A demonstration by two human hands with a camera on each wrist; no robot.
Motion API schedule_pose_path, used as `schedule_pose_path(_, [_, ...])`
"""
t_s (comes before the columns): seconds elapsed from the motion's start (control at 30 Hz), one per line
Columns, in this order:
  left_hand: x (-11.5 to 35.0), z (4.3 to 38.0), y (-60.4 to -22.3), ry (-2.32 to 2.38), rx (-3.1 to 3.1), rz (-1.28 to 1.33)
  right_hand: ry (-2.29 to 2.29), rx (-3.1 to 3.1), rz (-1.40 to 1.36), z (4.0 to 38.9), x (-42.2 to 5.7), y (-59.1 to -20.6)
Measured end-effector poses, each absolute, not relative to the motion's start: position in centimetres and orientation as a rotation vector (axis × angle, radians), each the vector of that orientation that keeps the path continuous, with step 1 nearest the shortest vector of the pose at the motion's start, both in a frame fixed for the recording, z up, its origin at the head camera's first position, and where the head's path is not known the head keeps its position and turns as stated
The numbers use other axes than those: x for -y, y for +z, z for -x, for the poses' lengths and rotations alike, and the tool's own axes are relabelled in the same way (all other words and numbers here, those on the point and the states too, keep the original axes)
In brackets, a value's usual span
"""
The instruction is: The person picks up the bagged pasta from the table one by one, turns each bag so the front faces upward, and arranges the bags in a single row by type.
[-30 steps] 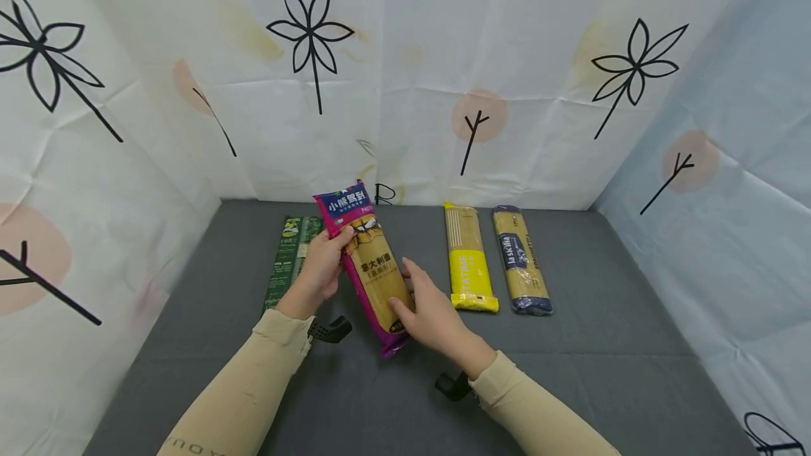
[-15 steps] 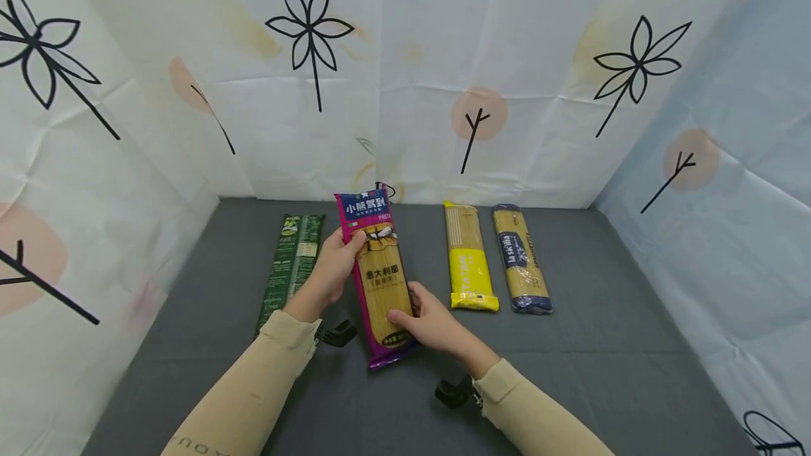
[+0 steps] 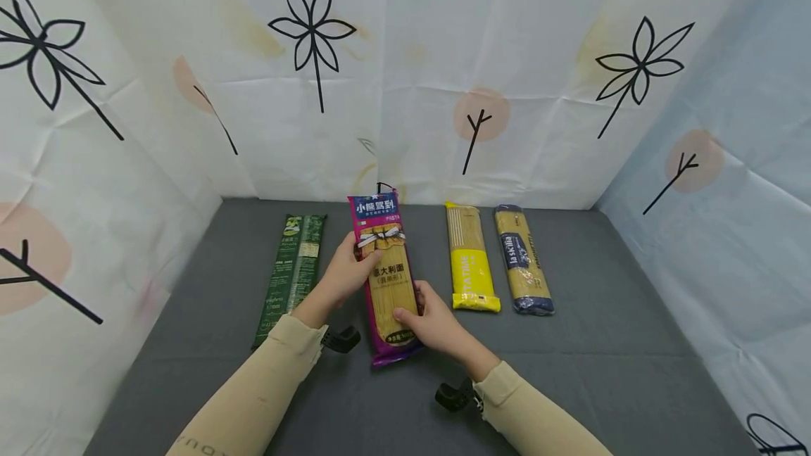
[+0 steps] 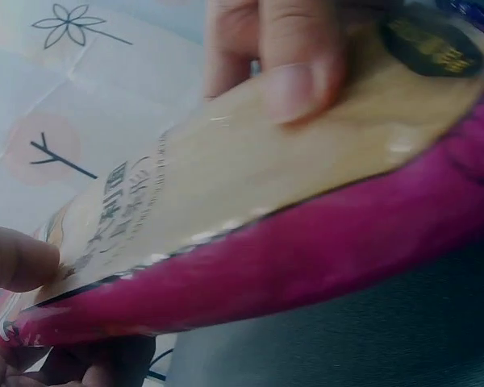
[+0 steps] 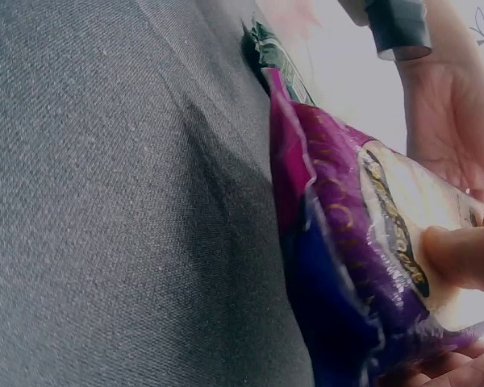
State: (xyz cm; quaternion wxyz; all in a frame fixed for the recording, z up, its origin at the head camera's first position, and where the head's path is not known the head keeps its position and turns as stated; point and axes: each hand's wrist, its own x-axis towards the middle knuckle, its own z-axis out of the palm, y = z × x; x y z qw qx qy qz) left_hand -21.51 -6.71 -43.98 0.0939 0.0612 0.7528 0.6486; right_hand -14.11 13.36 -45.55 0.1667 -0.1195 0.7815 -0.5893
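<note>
Your left hand [image 3: 345, 271] grips the purple pasta pack [image 3: 388, 295] by its left edge; your right hand [image 3: 434, 319] grips its lower right edge. Advisable: keep both grips light and evenly matched, as bending would probably snap the contents. The pack sits over the counter [image 3: 538, 378], right of one green pack [image 3: 293, 266] and left of one yellow pack [image 3: 472, 269] and one blue-ended pack [image 3: 524, 262]. Count: two hands, one pack held, three lying, four packs altogether
</note>
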Motion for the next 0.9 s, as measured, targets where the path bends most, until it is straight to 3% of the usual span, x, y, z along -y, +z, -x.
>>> schedule_pose_path(0.3, [6.1, 21.2, -44.6, 1.840, -2.277, -0.202, -1.737, -2.207, 0.318, 13.4, -13.1, -42.9])
schedule_pose_path(0.53, [5.4, 21.1, -45.4, 1.801, -2.310, -0.254, -1.777, -2.242, 0.272, 15.0, -13.7, -46.2])
schedule_pose_path(0.9, [4.8, 20.6, -45.8, 1.757, -2.344, -0.371, -1.833, -2.183, 0.204, 14.3, -13.6, -42.7])
